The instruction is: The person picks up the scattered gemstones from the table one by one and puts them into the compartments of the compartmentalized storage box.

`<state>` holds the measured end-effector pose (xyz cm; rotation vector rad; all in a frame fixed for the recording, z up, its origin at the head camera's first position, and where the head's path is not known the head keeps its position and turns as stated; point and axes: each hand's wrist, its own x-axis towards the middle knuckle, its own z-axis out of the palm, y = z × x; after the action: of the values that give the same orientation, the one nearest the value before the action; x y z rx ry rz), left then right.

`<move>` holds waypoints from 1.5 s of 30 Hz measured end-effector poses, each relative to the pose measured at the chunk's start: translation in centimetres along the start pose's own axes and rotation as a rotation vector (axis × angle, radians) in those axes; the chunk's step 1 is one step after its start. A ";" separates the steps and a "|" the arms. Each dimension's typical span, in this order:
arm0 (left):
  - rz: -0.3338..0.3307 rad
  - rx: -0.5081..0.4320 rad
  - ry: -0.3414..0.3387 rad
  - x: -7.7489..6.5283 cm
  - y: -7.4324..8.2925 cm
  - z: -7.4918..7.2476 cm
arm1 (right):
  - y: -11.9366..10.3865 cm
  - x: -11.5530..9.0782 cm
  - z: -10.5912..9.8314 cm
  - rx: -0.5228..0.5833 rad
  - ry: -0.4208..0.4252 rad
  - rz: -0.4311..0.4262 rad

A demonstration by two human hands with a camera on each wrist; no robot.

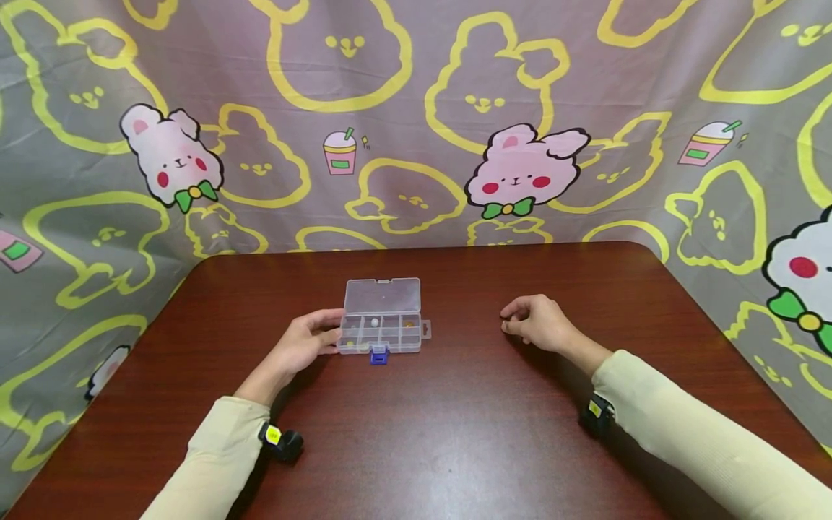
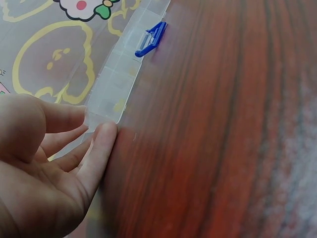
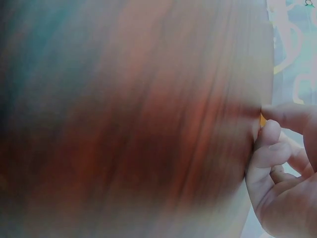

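A clear plastic compartment box [image 1: 380,332] lies on the table with its lid [image 1: 382,297] raised at the back. Small beads sit in some compartments, among them a white bead [image 1: 375,323] and an orange bead [image 1: 409,324]. My left hand [image 1: 304,341] holds the box by its left end, thumb and fingers at the corner. In the left wrist view the blue latch [image 2: 152,39] hangs at the front side. Well to the right of the box, my right hand [image 1: 536,323] pinches a small orange piece [image 3: 263,119] between thumb and fingertip, mostly hidden by them.
The dark red-brown wooden table [image 1: 442,433] has rounded far corners. A patterned curtain [image 1: 416,123] hangs behind it and along both sides. A black wrist camera [image 1: 284,443] is strapped to the left sleeve, another wrist camera [image 1: 596,417] to the right.
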<state>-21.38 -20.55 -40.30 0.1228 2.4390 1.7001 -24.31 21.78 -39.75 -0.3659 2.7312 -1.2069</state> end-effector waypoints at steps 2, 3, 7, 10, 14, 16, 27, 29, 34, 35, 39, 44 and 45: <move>0.004 0.003 -0.003 0.1 0.0 0.0 | 0.0 0.0 0.0 -0.002 0.000 -0.003; 0.006 0.003 -0.005 0.1 0.0 0.0 | 0.0 0.0 0.0 -0.004 0.001 -0.003; 0.009 0.004 -0.004 0.2 0.0 0.0 | 0.0 0.0 -0.1 -0.011 0.004 -0.010; 0.003 0.005 0.000 0.1 0.1 0.1 | 0.0 0.0 -0.1 -0.020 0.006 -0.009; 0.004 0.005 -0.003 0.1 0.1 0.1 | 0.0 -0.1 -0.1 -0.031 0.005 -0.005; 0.003 0.000 -0.002 0.2 0.1 0.2 | -0.1 -0.1 -0.1 -0.038 0.007 -0.004; 0.007 -0.001 0.002 0.1 -0.1 0.1 | -0.2 -0.2 0.0 -0.061 0.017 0.000; 0.014 -0.004 0.000 0.0 -0.1 0.1 | -0.2 -0.2 0.1 -0.062 0.017 -0.001; 0.016 -0.018 -0.004 -0.1 0.1 0.0 | -0.3 -0.2 0.1 -0.056 0.015 -0.005; 0.015 -0.021 -0.005 -0.1 0.1 0.0 | -0.3 -0.2 0.1 -0.054 0.014 -0.006; 0.012 -0.013 0.000 -0.1 0.0 -0.1 | -0.5 -0.3 0.1 -0.048 0.013 -0.009; 0.006 -0.007 0.003 0.0 -0.2 -0.1 | -0.8 -0.3 0.1 -0.036 0.011 -0.018; 0.007 -0.007 0.003 0.0 -0.2 -0.1 | -0.9 -0.4 0.1 -0.033 0.009 -0.020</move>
<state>-21.42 -20.69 -40.42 0.1283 2.4373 1.7124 -23.80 21.23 -39.19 -0.3938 2.7648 -1.1731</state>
